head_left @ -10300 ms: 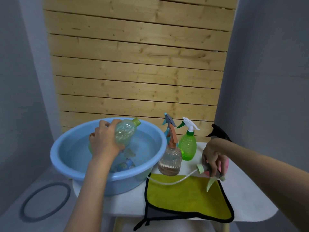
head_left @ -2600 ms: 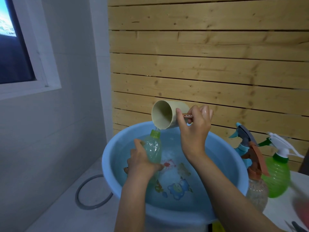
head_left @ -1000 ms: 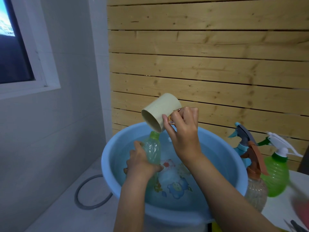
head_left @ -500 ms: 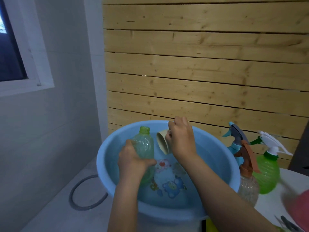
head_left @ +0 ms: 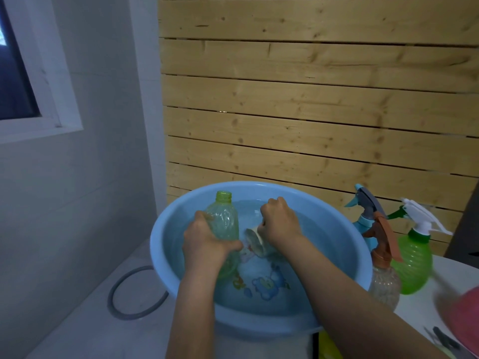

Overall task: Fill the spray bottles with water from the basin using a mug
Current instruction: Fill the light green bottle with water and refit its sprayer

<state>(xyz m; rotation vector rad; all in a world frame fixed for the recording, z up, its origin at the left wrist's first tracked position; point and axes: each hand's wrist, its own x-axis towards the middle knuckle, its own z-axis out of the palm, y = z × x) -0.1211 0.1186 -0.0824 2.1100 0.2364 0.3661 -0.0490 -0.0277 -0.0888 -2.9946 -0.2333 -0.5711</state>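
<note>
My left hand (head_left: 206, 244) grips a pale green bottle (head_left: 224, 221) with no spray head, held upright inside the blue basin (head_left: 166, 244). My right hand (head_left: 281, 221) holds the beige mug (head_left: 255, 240) by its handle, dipped on its side into the basin's water right beside the bottle. Part of the mug is hidden under my hand.
To the right of the basin stand three capped spray bottles: a clear one with a brown head (head_left: 383, 270), a blue one (head_left: 363, 211) behind it, a green one with a white head (head_left: 414, 257). A pink object (head_left: 464, 314) blurs at the right edge. A grey ring (head_left: 114, 294) lies on the floor.
The mug was tipped over the bottle's mouth, pouring. My right hand has since lowered it into the basin water. My left hand has kept its hold on the bottle.
</note>
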